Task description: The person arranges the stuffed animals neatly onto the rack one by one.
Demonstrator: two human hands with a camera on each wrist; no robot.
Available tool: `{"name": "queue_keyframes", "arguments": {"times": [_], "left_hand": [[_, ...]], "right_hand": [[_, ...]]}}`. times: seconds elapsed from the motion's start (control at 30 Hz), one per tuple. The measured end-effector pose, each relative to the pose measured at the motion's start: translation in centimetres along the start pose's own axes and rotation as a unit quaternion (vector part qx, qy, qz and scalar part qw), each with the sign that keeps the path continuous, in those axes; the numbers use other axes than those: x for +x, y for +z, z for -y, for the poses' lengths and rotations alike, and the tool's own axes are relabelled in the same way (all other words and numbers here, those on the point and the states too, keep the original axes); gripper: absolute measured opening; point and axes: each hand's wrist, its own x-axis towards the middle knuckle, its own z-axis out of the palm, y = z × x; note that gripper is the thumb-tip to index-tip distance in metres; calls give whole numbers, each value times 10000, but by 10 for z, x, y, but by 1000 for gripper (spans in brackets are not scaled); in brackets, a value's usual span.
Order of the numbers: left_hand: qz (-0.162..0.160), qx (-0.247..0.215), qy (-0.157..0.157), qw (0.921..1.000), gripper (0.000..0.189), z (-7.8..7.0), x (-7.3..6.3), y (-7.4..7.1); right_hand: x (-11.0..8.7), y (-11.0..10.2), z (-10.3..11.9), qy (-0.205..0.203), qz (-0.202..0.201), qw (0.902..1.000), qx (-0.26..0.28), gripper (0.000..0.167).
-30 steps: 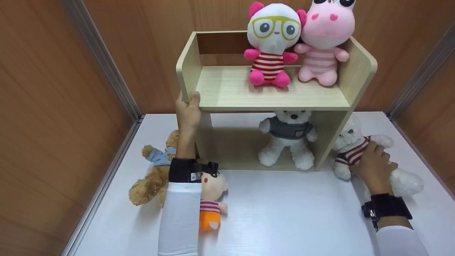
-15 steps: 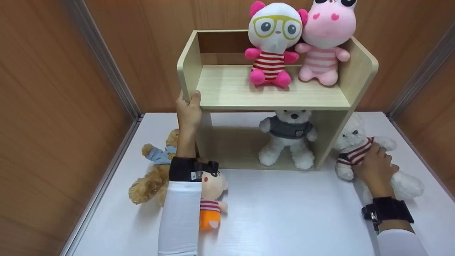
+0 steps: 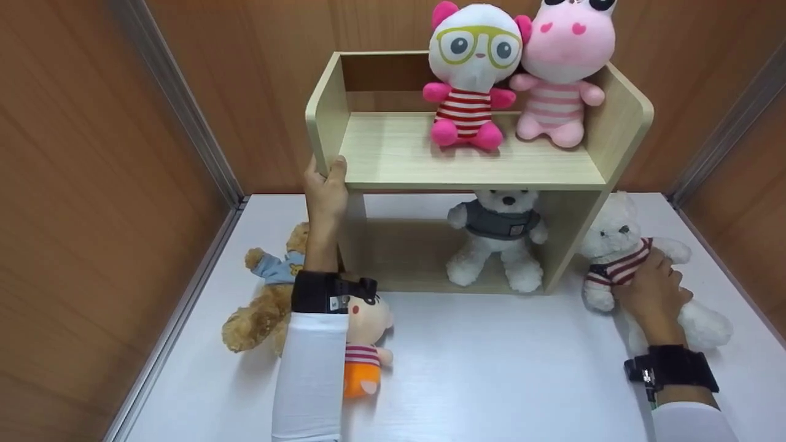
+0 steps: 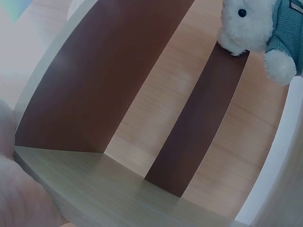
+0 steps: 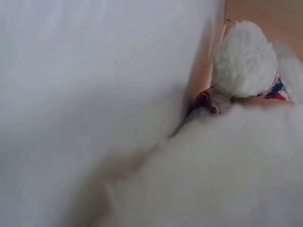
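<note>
My left hand (image 3: 326, 199) grips the front edge of the left side panel of a light wooden two-tier shelf (image 3: 399, 169), thumb on the inner side. To the right of the shelf, my right hand (image 3: 656, 291) holds a white teddy bear (image 3: 611, 236) in a striped sweater round its middle. The bear leans back on the table with its head against the shelf side. White fur (image 5: 208, 175) fills much of the right wrist view, and the fingers' undersides are hidden. In the lower tier sits another white teddy bear (image 3: 497, 236) in a grey sweater.
On the upper tier sit a panda plush (image 3: 471, 92) with glasses and a pink striped plush (image 3: 559, 86). A brown teddy bear (image 3: 264, 307) and a doll (image 3: 362, 371) in orange shorts lie by my left forearm on the white table (image 3: 491, 368). Wooden walls enclose the table.
The striped-sweater bear's head has turned to face more towards me and shifted slightly right. My right hand has moved a little right and down with it. My left hand stays put.
</note>
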Motion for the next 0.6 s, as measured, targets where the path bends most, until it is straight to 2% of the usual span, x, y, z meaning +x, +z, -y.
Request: {"name": "queue_keyframes", "arguments": {"times": [0.3,0.6], "left_hand": [[-17,-12,-147,9999,43,-2,2,1],[92,-119,172,9997,43,-1,0,1]], "right_hand": [[-10,-6,-4,108,85,9984,551,98],[-26,-10,-3,321,181,9951,913,99]]}}
